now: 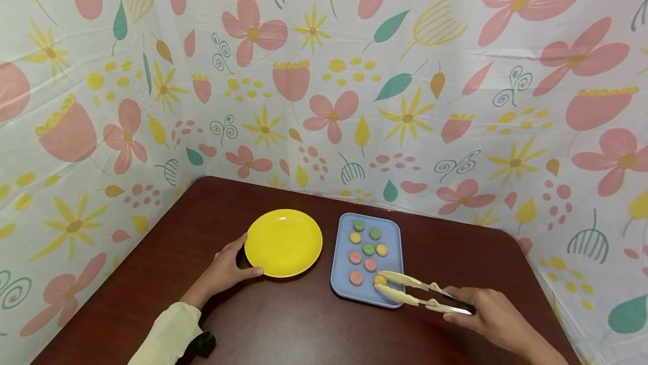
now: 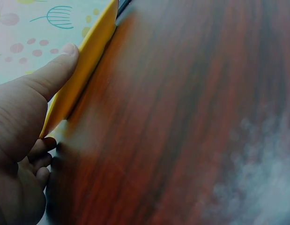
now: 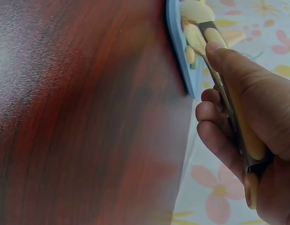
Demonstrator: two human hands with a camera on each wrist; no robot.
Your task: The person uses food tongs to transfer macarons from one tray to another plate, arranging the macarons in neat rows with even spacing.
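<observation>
My left hand (image 1: pixel 226 266) holds the near-left rim of a round yellow plate (image 1: pixel 283 243), which sits on the table. In the left wrist view, the thumb lies along the yellow plate (image 2: pixel 84 70) and the other fingers curl below its edge. My right hand (image 1: pixel 498 317) grips a pair of tongs (image 1: pixel 430 294) with cream tips and metal arms. Those tips reach over the near right part of a blue tray (image 1: pixel 341 289), on either side of a small yellow round piece (image 1: pixel 379 280). In the right wrist view, thumb and fingers wrap the tongs' handle (image 3: pixel 243 117).
Several more small round pieces lie on the tray: green (image 1: pixel 374 233), yellow (image 1: pixel 355 238) and pink (image 1: pixel 356 278). Plate and tray stand side by side on a dark brown table (image 1: pixel 283 320). A flower-patterned cloth (image 1: pixel 334 72) hangs behind and at the sides.
</observation>
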